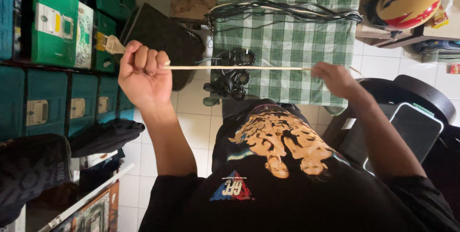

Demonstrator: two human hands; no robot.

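Head view: left hand (143, 74) fists one end of a pale cord (235, 67); right hand (338, 79) pinches the other, taut between them. Holding both grips firm and level should keep it straight.

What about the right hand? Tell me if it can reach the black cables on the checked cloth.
Probably yes: nothing lies between the right hand and the black cables, though its grip is pinching the taut beige cord.

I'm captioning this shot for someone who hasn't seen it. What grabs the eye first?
A pale flat cable stretched taut across the middle between the left hand and the right hand. Behind it hangs a green checked cloth; a red-and-gold helmet sits top right.
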